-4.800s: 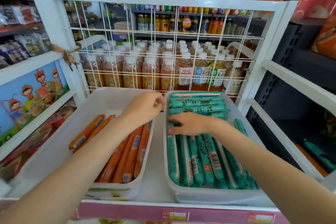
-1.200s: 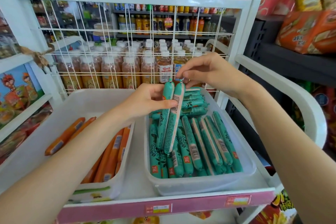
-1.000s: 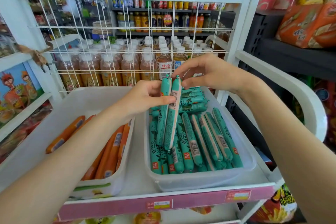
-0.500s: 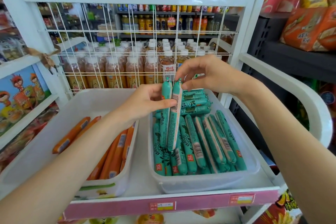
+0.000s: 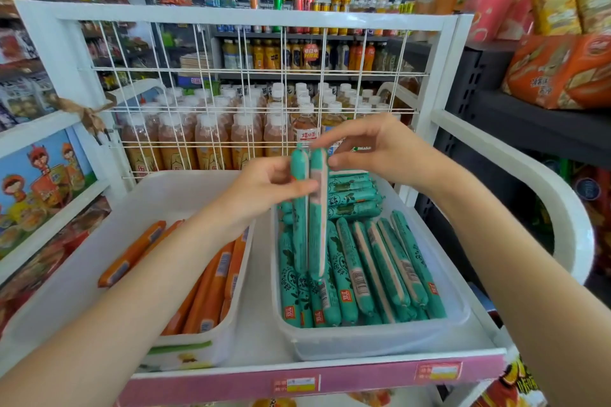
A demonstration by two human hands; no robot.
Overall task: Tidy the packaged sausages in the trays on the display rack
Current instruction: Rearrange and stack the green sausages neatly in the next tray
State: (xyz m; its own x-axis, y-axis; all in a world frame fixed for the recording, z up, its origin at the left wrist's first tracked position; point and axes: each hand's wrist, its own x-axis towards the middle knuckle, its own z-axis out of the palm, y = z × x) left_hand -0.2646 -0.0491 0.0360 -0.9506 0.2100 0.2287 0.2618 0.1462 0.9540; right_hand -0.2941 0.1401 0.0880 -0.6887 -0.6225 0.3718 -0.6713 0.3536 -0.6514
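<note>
The left hand grips two green sausages side by side, thumb pressed across their fronts, holding them nearly upright above the right tray. The right hand is loosely curled at their top ends, with its fingertips pinching or touching the tips — whether it truly grips them cannot be told. The lower ends of the two held sausages hang over the near-left part of the right tray, just above the packs lying there. That tray holds a row of green sausages laid lengthwise, and a few more green ones stacked crosswise at the far end. The left tray sits just beside it on the white shelf and holds orange sausages — most bunched along its right side, two lying apart and slanted toward the left. Behind both trays stands a white wire grid, with bottles of brown drink lined up beyond it.
</note>
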